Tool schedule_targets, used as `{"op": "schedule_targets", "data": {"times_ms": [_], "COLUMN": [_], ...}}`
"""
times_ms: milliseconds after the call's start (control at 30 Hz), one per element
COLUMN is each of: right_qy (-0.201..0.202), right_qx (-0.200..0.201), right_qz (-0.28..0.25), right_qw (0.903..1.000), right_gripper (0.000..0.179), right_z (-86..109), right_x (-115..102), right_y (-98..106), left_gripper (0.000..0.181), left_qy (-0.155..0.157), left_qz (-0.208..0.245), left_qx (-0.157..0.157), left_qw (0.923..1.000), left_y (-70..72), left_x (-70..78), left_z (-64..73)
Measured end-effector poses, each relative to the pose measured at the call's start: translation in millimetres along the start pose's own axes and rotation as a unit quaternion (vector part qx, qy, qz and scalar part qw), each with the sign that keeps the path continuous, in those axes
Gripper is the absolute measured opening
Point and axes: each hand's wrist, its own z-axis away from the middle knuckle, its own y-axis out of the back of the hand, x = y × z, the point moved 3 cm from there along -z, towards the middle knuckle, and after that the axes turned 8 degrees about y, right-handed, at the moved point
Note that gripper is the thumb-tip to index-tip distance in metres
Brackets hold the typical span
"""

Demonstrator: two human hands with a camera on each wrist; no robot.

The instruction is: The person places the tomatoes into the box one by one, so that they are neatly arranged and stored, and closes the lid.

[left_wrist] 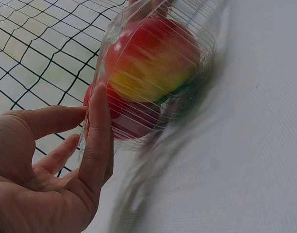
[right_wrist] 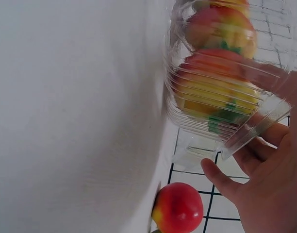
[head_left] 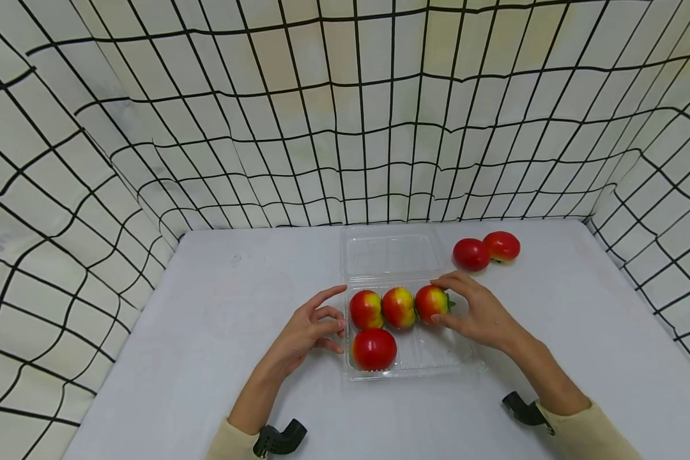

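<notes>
A clear plastic clamshell box (head_left: 444,351) lies on the table with its lid (head_left: 393,252) folded back. Three red-and-yellow fruits, including the middle one (head_left: 398,307), line its far side; a redder fruit (head_left: 374,349) sits at its near left. With thumb and fingers, my right hand (head_left: 483,313) pinches the far-right fruit (head_left: 430,303), whose green leafy top points right. Through the box wall in the right wrist view, fingers overlap that fruit (right_wrist: 211,92). My left hand (head_left: 307,332) is at the box's left edge, its fairly straight fingers (left_wrist: 96,141) touching the rim.
Two more red fruits, one (head_left: 471,254) on the left and one (head_left: 502,246) on the right, lie together beyond the box at right. Black netting (head_left: 374,134) over pale walls surrounds the white table (head_left: 207,332) at the back and sides.
</notes>
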Motion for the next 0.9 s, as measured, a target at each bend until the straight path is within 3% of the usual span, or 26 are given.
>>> {"op": "schedule_targets", "data": {"times_ms": [500, 900], "right_qy": [0.034, 0.031], "right_qx": [0.041, 0.065], "right_qz": [-0.001, -0.02], "right_qw": [0.9986, 0.9972], "right_gripper": [0.061, 0.054], "right_z": [-2.7, -5.7], "right_x": [-3.7, -11.4], "right_y": [9.8, 10.6], "left_gripper": [0.069, 0.068], "left_qy": [-0.006, -0.005], "left_qz": [-0.001, 0.001], "left_qx": [-0.004, -0.003], "left_qw": [1.0, 1.0], "left_y": [-0.6, -1.0], "left_x": [3.3, 2.7], "left_z": [0.4, 0.1]}}
